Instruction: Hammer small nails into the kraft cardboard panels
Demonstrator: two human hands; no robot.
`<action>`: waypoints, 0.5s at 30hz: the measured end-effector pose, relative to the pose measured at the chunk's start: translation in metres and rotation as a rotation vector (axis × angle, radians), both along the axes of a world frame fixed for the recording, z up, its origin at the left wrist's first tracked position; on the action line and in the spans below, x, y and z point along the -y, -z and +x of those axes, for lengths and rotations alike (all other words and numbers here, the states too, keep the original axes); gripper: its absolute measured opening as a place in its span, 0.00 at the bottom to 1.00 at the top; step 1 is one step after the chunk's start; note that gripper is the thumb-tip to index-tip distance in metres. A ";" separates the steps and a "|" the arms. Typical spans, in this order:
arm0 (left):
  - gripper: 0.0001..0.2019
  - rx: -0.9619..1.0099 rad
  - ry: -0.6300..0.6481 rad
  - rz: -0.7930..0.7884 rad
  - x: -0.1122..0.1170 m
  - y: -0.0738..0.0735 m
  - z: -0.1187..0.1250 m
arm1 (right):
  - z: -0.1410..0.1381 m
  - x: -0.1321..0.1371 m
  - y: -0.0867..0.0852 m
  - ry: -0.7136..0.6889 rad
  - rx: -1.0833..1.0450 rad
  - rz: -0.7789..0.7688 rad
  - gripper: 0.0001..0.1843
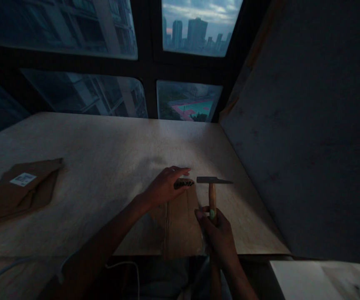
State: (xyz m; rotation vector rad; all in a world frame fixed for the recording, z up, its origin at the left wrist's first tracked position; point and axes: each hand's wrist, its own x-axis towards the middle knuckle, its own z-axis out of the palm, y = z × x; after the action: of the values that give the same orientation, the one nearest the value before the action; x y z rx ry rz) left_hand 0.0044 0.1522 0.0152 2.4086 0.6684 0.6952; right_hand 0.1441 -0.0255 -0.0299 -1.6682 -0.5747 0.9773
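My right hand point(219, 233) is wrapped around the wooden handle of a hammer point(212, 196), whose slim metal head is held up just right of the cardboard. On the near part of the table lies a folded brown cardboard piece point(182, 225). At its far end is a small dark object with a jagged edge point(184, 183); its kind cannot be made out in the dim light. My left hand point(165, 186) grips this object, fingers on the far side and thumb on the near side. The hammer head is apart from it.
A pale wooden table point(104, 154) reaches to the windows. A flattened brown package point(23, 187) with a white label lies at left. A grey wall panel point(308, 137) bounds the right side. A white cable point(132, 263) hangs at the front edge.
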 end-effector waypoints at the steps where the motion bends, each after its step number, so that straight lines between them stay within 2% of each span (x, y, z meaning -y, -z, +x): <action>1: 0.25 0.031 -0.055 0.012 0.003 -0.004 -0.009 | 0.000 0.001 -0.001 0.011 -0.008 0.003 0.27; 3: 0.23 0.128 -0.231 -0.003 0.013 -0.011 -0.030 | 0.002 0.003 -0.002 0.044 -0.012 0.000 0.28; 5: 0.20 0.258 -0.488 -0.104 0.030 -0.010 -0.054 | 0.004 0.006 -0.004 0.068 -0.011 -0.002 0.28; 7: 0.18 0.408 -0.744 -0.303 0.055 0.001 -0.073 | 0.008 0.010 -0.003 0.066 -0.032 0.002 0.28; 10: 0.26 0.536 -0.965 -0.622 0.099 0.031 -0.088 | 0.013 0.017 -0.002 0.062 -0.100 -0.001 0.28; 13: 0.32 0.585 -1.034 -0.875 0.140 0.056 -0.084 | 0.018 0.026 -0.001 0.054 -0.126 -0.012 0.28; 15: 0.33 0.568 -1.004 -1.071 0.159 0.062 -0.075 | 0.020 0.033 -0.002 0.035 -0.101 -0.014 0.28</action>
State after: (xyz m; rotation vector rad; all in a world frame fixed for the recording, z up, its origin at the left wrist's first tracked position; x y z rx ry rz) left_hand -0.0707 -0.0067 -0.0467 0.7584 1.4900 0.9701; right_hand 0.1638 -0.0586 -0.0278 -1.6260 -0.4706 1.0355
